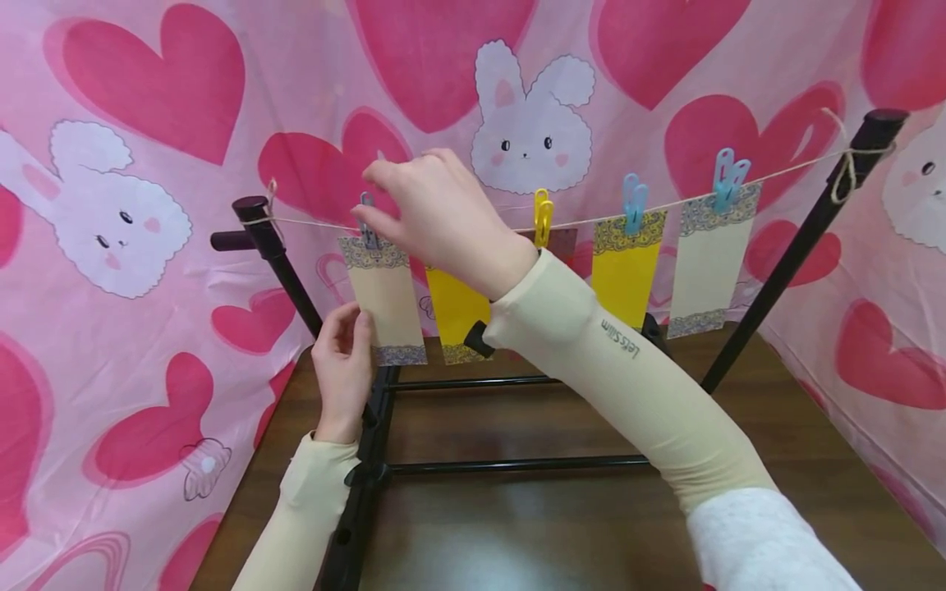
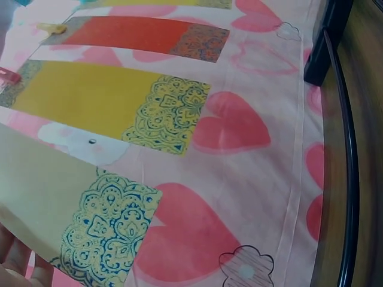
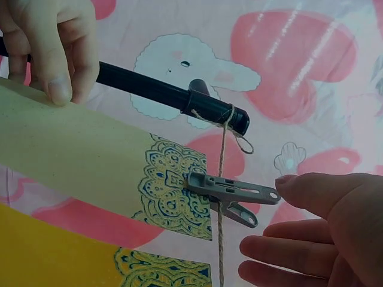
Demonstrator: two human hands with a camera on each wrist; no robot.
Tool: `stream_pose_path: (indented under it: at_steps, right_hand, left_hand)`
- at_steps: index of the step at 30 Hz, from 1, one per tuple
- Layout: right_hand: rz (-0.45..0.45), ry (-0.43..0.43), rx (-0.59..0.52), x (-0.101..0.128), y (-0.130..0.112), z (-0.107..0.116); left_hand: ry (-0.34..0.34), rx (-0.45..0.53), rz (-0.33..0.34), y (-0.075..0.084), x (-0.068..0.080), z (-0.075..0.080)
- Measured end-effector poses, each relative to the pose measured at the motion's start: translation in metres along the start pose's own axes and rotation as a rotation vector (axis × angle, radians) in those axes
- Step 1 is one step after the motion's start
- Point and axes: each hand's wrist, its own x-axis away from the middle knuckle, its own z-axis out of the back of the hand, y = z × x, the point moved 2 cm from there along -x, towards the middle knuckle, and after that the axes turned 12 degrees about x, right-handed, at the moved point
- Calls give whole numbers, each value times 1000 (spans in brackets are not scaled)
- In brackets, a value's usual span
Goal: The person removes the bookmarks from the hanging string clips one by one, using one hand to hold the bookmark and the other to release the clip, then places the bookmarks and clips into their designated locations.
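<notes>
Head | right hand [image 1: 447, 220] — fingers parted, empty — hides top of yellow card [image 1: 456, 305] | left hand [image 1: 344, 361] pinches beige card [image 1: 389, 304]

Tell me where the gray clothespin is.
In the head view, the gray clothespin is left of centre by the right hand, clipping the leftmost card to the string.

Head cam bright, soft glare on tbl [image 1: 510, 525], wrist pics dimmer, hazier

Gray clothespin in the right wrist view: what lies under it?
The gray clothespin sits over the patterned end of the cream card and the string, which shows above and below it. The patch of card and string directly beneath is covered.
</notes>
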Motion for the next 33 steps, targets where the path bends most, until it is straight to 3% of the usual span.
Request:
stream_pose_path:
  at_steps: [11, 21, 27, 33]
  right_hand:
    - [-28, -47, -14, -4, 1, -1]
    - [-40, -54, -80, -5, 0, -2]
    - [-48, -70, -94, -6, 0, -4]
    - [-51, -93, -115, -8, 2, -6]
  left_hand:
    - [14, 39, 16, 4, -3, -3]
    - [55, 120, 83, 4, -3, -5]
    - [59, 185, 76, 1, -3, -7]
    - [68, 184, 68, -1, -3, -7]
